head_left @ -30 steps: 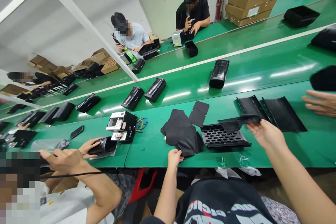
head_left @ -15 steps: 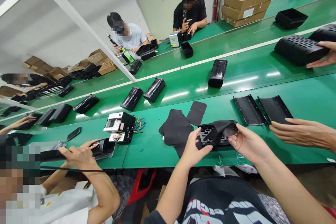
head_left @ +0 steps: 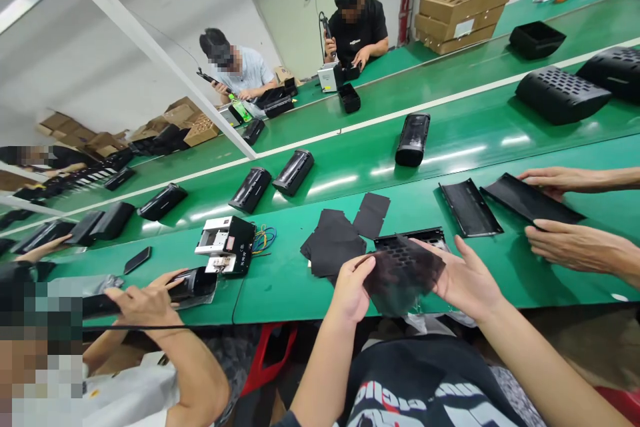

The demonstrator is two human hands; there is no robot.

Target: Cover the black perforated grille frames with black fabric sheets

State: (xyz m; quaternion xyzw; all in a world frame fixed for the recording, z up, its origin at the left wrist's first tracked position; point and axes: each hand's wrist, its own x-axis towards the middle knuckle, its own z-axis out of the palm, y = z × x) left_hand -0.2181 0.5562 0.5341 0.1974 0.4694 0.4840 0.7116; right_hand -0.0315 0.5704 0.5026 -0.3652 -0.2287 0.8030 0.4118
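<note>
A thin, see-through black mesh sheet (head_left: 403, 283) is stretched between my two hands above the near edge of the bench. My left hand (head_left: 353, 287) pinches its left corner between thumb and fingers. At the right edge, my right hand (head_left: 467, 280) holds the sheet with its fingers partly behind it, the thumb standing apart. Behind the sheet, a black perforated panel (head_left: 435, 237) lies on the bench, largely covered from view. Left of my hands is a loose pile of black sheets (head_left: 334, 243), with a single black sheet (head_left: 372, 215) beside it.
A curved black cover (head_left: 470, 207) lies at right; a co-worker's hands (head_left: 585, 247) hold another cover (head_left: 533, 199). A white-and-black device (head_left: 227, 245) with wires stands left, near another co-worker's hands (head_left: 150, 297). Black housings (head_left: 414, 139) sit along the green conveyor (head_left: 350, 153).
The mesh sheet has come off the perforated panel toward me and is spread flatter between my hands. At right, the co-worker has lifted one cover with both hands.
</note>
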